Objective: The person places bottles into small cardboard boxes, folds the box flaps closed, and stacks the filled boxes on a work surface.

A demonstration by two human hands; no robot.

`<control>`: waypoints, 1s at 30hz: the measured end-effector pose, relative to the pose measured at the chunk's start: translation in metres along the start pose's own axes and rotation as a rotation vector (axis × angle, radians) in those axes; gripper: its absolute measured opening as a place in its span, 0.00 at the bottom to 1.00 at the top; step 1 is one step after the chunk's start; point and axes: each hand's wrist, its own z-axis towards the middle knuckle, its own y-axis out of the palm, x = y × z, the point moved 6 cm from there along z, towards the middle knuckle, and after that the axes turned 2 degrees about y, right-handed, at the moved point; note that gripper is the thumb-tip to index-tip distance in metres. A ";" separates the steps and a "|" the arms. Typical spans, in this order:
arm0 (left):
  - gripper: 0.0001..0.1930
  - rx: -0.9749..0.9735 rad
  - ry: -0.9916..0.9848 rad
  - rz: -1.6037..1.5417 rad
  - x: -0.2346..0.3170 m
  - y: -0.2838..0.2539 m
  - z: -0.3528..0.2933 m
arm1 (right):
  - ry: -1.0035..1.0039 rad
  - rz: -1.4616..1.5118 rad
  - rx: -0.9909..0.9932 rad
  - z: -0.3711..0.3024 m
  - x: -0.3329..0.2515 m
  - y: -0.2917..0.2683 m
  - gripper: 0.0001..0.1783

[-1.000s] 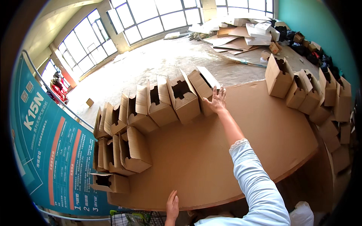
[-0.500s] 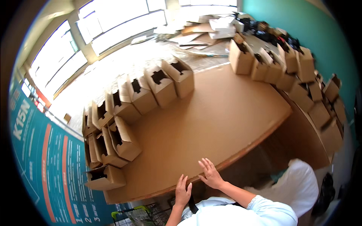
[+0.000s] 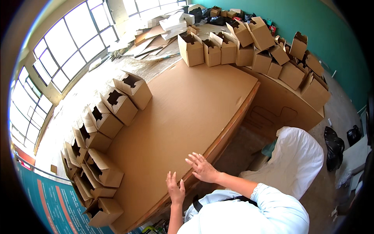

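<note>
My left hand is raised at the near edge of a large table topped with brown cardboard. Its fingers are stretched and hold nothing. My right hand is close beside it, over the same edge, palm down with fingers spread. Whether either hand touches the edge I cannot tell. Along the table's left side stand several open-topped cardboard boxes. The nearest box sits at the near left corner. More open boxes stand at the far right end.
Right of the table, a second cardboard-sided surface carries several piled boxes. A white cloth-covered chair stands near my right arm. Black bags lie on the floor at right. Flattened cardboard and white foam are heaped at the back.
My view has turned to the right, so the table and boxes appear shifted left. Both hands remain empty near the table edge, fingers still spread.
</note>
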 end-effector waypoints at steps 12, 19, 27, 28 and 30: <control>0.29 -0.083 -0.028 0.110 0.067 0.113 0.133 | 0.092 -0.217 0.264 0.132 0.280 -0.138 0.45; 0.32 -0.107 0.028 0.375 0.065 0.169 0.153 | 0.294 -0.801 0.830 0.219 0.478 -0.444 0.34; 0.28 -0.139 -0.009 0.457 0.087 0.159 0.161 | 0.642 -1.091 0.552 0.270 0.551 -0.557 0.20; 0.28 -0.149 -0.012 0.462 0.086 0.160 0.162 | 0.632 -1.094 0.596 0.267 0.556 -0.561 0.16; 0.28 -0.144 -0.010 0.455 0.086 0.162 0.163 | 0.602 -1.096 0.678 0.265 0.581 -0.560 0.09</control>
